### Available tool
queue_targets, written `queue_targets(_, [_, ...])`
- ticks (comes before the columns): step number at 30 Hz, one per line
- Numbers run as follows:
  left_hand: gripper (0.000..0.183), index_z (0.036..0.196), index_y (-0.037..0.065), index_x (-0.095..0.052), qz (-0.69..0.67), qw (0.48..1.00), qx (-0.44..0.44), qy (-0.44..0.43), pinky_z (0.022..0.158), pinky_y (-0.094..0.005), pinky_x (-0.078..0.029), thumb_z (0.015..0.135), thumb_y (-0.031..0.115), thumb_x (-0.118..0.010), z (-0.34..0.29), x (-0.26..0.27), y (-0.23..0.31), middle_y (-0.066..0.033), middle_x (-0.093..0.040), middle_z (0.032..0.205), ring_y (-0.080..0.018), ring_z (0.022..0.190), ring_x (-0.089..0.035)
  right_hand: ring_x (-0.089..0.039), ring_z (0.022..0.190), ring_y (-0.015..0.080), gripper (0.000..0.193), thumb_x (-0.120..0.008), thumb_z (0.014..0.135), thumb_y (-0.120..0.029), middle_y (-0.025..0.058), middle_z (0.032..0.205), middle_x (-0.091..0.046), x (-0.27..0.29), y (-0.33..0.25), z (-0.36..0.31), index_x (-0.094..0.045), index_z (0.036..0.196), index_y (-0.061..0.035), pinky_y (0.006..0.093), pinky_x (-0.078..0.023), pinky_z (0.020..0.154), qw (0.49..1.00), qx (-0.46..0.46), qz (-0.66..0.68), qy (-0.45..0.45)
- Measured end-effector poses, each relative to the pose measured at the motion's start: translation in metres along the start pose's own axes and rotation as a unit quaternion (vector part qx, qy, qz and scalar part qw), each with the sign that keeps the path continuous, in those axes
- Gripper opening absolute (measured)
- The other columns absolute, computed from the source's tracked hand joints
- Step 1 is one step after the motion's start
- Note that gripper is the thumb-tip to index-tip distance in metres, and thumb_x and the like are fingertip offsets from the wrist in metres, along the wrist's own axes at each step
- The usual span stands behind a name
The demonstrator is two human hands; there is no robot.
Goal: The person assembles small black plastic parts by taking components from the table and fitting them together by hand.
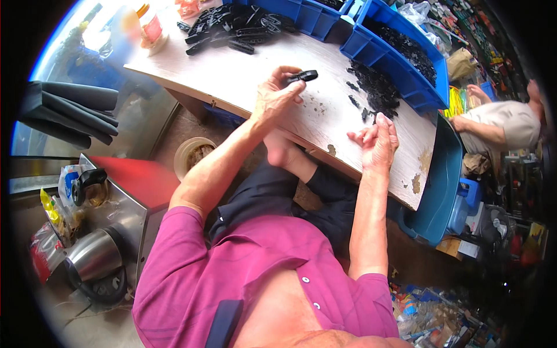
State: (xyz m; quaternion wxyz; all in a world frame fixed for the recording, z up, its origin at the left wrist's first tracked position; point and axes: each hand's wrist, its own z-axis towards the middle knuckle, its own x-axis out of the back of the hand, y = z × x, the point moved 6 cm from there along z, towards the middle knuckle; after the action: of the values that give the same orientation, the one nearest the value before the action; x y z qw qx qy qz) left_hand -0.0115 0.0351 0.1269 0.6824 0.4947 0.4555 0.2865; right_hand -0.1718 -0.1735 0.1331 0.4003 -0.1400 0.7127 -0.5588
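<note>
Over the middle of the white worktable (325, 58), my left hand (277, 95) pinches a black plastic part (303, 76) with a rounded end between thumb and fingers. My right hand (378, 142) is at the near edge of a loose pile of small black pieces (374, 81). Its thumb and index finger are pressed together, the other fingers curled. Whatever lies between those fingertips is too small to make out against the dark pieces. A heap of longer black plastic parts (232, 29) lies at the table's far left.
Blue bins (400, 46) stand along the table's far side, one filled with black pieces. A clear jar (151, 32) sits at the left corner. Beyond the right edge are a teal tub (435, 185) and another person (505, 124). A steel kettle (96, 255) stands lower left.
</note>
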Motion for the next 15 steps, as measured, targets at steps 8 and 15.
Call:
queue_targets(8, [0.032,0.112,0.002,-0.059,-0.132,0.968,0.157,-0.145,0.06,-0.02,-0.051,0.084,0.01,-0.071,-0.038,-0.088,-0.026,-0.0045,-0.065,0.085,-0.0074,0.063,-0.06,-0.053,0.048,0.0143,0.013,-0.068,0.088,-0.017,0.0012,0.055,-0.052,-0.013,0.007,0.0,-0.062,0.093,-0.0063,0.0359,-0.056,0.05,0.997,0.045,0.014,-0.063])
queue_targets(15, [0.031,0.111,0.005,-0.06,-0.094,0.961,0.176,-0.192,0.061,-0.0217,-0.048,0.082,0.013,-0.07,-0.037,-0.104,-0.028,-0.0037,-0.066,0.08,-0.008,0.065,-0.059,-0.047,0.046,0.0066,0.009,-0.073,0.085,-0.013,-0.0006,0.065,-0.06,-0.012,0.008,-0.006,-0.067,0.089,-0.0078,0.0216,-0.041,0.045,1.0,0.002,0.003,-0.03])
